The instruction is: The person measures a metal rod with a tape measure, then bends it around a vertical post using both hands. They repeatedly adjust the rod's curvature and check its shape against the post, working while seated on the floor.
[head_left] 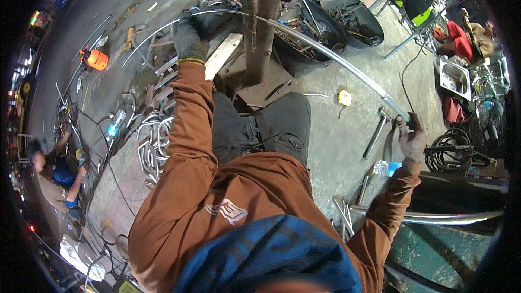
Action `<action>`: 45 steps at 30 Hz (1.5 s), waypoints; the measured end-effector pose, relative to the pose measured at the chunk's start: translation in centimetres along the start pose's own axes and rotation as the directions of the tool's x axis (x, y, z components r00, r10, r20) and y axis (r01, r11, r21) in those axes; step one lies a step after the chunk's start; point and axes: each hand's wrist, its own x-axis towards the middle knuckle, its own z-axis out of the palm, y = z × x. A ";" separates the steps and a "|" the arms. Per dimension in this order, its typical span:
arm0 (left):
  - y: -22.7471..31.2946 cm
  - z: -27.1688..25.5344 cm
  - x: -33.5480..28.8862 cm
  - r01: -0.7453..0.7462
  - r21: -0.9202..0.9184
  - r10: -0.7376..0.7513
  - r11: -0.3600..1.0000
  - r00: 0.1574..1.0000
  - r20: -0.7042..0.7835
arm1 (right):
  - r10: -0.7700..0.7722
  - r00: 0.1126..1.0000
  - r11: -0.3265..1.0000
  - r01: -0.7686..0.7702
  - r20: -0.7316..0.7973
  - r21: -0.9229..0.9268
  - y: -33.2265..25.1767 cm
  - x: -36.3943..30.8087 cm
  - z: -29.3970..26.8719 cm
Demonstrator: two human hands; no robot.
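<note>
A long, thin metal tube (325, 50) arcs from the left across to the right, passing the upright rusty post (260, 49) in front of me. My left hand (190, 38), in a dark knit glove, is closed around its thinner stretch, left of the post. At the tube's thicker right end, my right hand (412, 144) is wrapped around the tip. Beneath the left hand lies a pale wooden board (223, 55). Near the right hand, a hammer (376, 134) and a clear plastic bottle (381, 168) rest on the concrete floor.
Black bins (353, 19) of metal scrap stand behind the post. A yellow tape measure (344, 97) lies right of my knees. Bent metal tubes (153, 149) are piled at left, near an orange spray bottle (95, 58). Coiled cable (449, 151) lies right; another person (59, 176) is far left.
</note>
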 end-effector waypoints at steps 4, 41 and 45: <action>0.8 -1.8 0.9 -0.085 0.238 0.071 0.968 0.995 0.068 | 0.072 0.997 0.995 -0.071 0.023 -0.075 3.1 1.0 -0.1; 3.6 -4.5 1.0 -0.500 0.852 0.282 -0.154 0.804 0.523 | -0.005 0.973 0.924 -0.084 -0.232 -0.373 -9.9 -7.8 0.9; 3.8 -6.2 1.7 -0.538 0.802 0.399 0.261 0.816 0.418 | 0.038 0.992 0.988 -0.055 -0.118 -0.142 -2.1 -1.5 -0.4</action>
